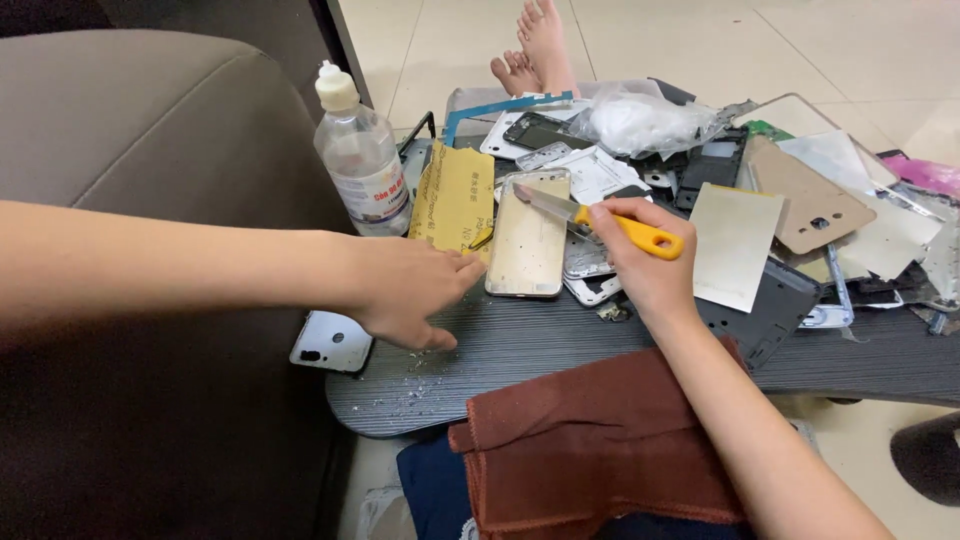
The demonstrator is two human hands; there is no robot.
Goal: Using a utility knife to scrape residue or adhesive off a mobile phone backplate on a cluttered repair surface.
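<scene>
A white phone back cover (331, 342) with round camera holes lies at the left edge of the dark ribbed surface (520, 345), half over its rim. Just beside it the left hand (405, 290) rests palm down on the ribs, fingers (462, 272) loosely spread and holding nothing, their tips near a gold phone shell; pale crumbs are scattered on the surface below the palm. Behind the hand stands a clear plastic bottle (359, 155) with a white cap, and a tilted sheet of yellow sandpaper (453, 200) leans next to it. The gold phone shell (528, 235), a shallow rounded rectangle with a dull scuffed inside, lies flat toward the middle of the surface. The right hand (640, 262) is curled shut around the yellow plastic handle of a small knife (600, 221), whose steel blade points left and reaches over the shell's upper right corner. Farther right lies a heap of phone covers, frames and a cream card sheet (733, 245). A rust-coloured cloth (590, 445) with a nubby weave drapes over the front edge.
</scene>
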